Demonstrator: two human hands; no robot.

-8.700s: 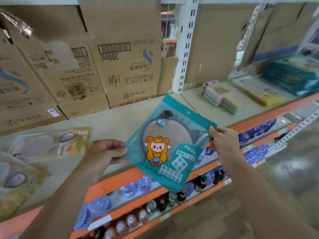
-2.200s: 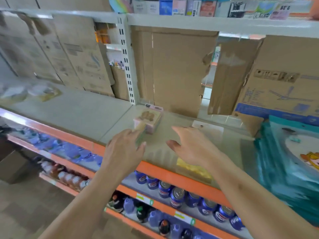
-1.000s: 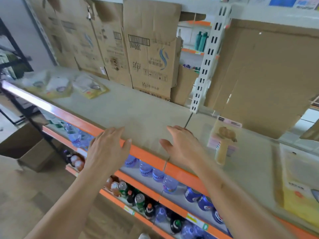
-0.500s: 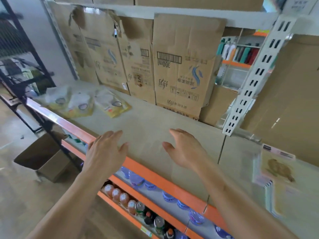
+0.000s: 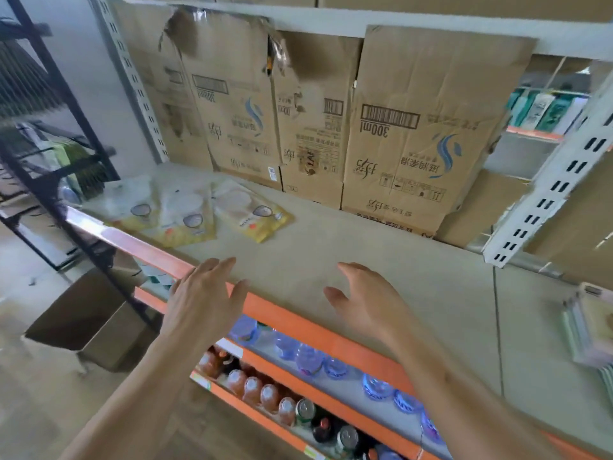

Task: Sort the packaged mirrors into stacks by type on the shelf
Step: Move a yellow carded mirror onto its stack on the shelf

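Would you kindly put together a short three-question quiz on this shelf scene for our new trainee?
1. True or false: the left hand or the right hand holds a mirror pack.
2. The yellow mirror packs lie: A) toward the left end of the shelf; B) stacked at its right end; C) on the floor.
3. Fill in: the sheets lining the shelf's back are flattened ____ boxes.

Key: 1 false, both hands are open and hold nothing; 2 A; 3 cardboard.
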